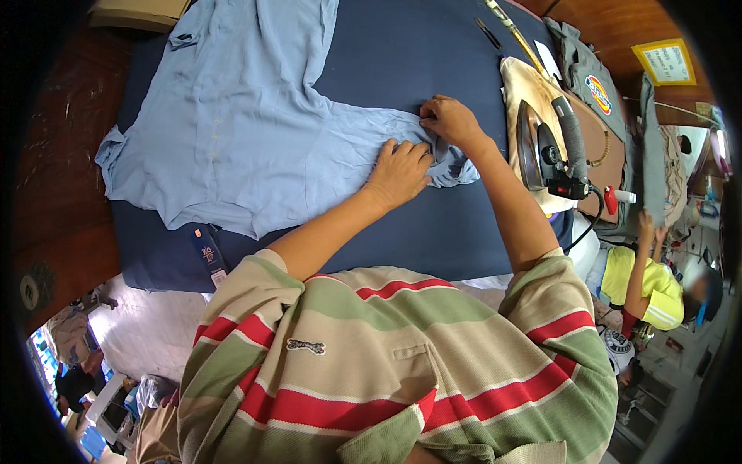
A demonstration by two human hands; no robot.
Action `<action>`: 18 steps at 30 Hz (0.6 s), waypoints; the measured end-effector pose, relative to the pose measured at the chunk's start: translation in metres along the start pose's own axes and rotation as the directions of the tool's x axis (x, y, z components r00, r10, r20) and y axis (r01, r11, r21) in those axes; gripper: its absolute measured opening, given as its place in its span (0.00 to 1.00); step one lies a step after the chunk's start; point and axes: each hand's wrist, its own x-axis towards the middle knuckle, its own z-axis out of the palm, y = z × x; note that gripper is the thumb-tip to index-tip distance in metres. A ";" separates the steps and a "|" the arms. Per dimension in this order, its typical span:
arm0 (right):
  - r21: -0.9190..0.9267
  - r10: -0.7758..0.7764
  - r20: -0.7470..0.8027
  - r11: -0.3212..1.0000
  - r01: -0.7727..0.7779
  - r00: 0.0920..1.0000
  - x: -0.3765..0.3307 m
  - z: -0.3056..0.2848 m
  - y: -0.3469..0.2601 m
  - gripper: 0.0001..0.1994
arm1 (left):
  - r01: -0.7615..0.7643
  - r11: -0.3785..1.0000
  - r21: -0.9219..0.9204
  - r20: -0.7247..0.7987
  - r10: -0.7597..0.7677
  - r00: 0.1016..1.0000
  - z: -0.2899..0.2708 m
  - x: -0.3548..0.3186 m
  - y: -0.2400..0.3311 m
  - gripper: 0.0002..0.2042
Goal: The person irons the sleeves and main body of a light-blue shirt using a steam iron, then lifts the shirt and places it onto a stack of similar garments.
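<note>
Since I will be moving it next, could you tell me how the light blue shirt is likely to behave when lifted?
The light blue shirt will probably be floppy: it lies flat and wrinkled, bunching beneath the left hand and right hand. It looks thin, so likely light, and may slide on the dark board cover.

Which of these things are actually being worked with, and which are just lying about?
In use:
- light blue shirt, a sleeve end held by both hands
- left hand
- right hand
- dark blue ironing pad

Lying about:
- iron, parked on a cream cloth
- grey garment
</note>
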 end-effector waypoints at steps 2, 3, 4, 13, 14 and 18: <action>-0.043 -0.037 -0.046 0.998 0.035 0.998 -0.001 0.006 -0.002 0.05 | -0.011 0.998 0.068 -0.023 0.013 1.000 0.008 0.000 0.001 0.12; -0.064 -0.056 -0.070 0.997 0.051 0.996 -0.001 0.008 -0.001 0.04 | -0.017 0.994 0.104 -0.033 0.021 0.999 0.009 0.001 0.002 0.11; -0.054 -0.041 -0.094 0.998 0.036 0.995 -0.002 0.010 0.001 0.04 | -0.030 0.998 0.055 -0.015 0.031 0.999 0.011 0.001 0.004 0.10; -0.006 -0.009 -0.150 1.000 0.008 0.989 0.005 0.016 0.012 0.03 | -0.084 0.985 -0.151 0.003 0.085 0.996 0.009 -0.015 0.018 0.08; -0.015 -0.011 -0.170 1.000 0.009 0.985 0.003 0.019 0.012 0.04 | -0.086 0.980 -0.180 0.011 0.089 0.996 0.009 -0.015 0.021 0.08; -0.076 0.051 -0.232 0.995 -0.071 0.971 0.005 0.018 0.001 0.04 | -0.092 0.952 -0.293 -0.020 0.091 0.996 0.009 -0.011 0.022 0.08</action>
